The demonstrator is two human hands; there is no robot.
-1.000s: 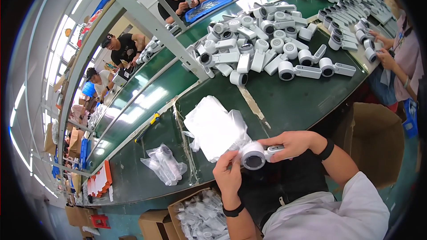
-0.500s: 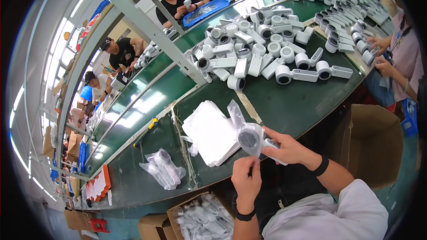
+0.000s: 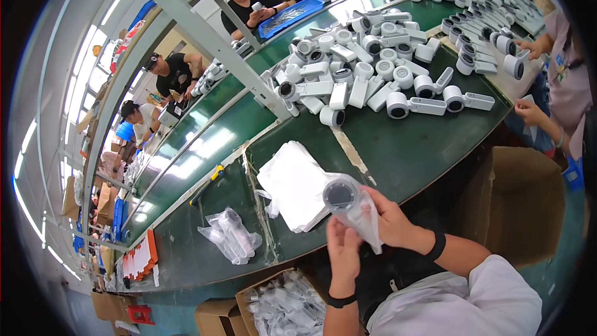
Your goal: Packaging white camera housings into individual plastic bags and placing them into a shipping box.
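Held thing: a white handheld device with a round dark-faced head, sheathed in a clear plastic bag [image 3: 349,206], is sitting above the near edge of the dark green surface [image 3: 423,149].
Hands: the left hand [image 3: 342,254] and the right hand [image 3: 390,219] are both gripping the bagged device.
Direction: its round face is pointing up toward the camera; its long axis is running down-right.
Around: a stack of white flat bags [image 3: 297,185] is lying just beside it, a bagged device [image 3: 229,235] farther left, a heap of white unbagged devices [image 3: 367,74] well beyond, and an open brown cardboard box [image 3: 519,202] to the right.

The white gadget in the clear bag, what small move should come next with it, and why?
Probably slide the clear bag further down the white gadget. Its round dark-faced head looks covered while the left hand and right hand grip the film lower down. Already bagged pieces lie in the cardboard box below.
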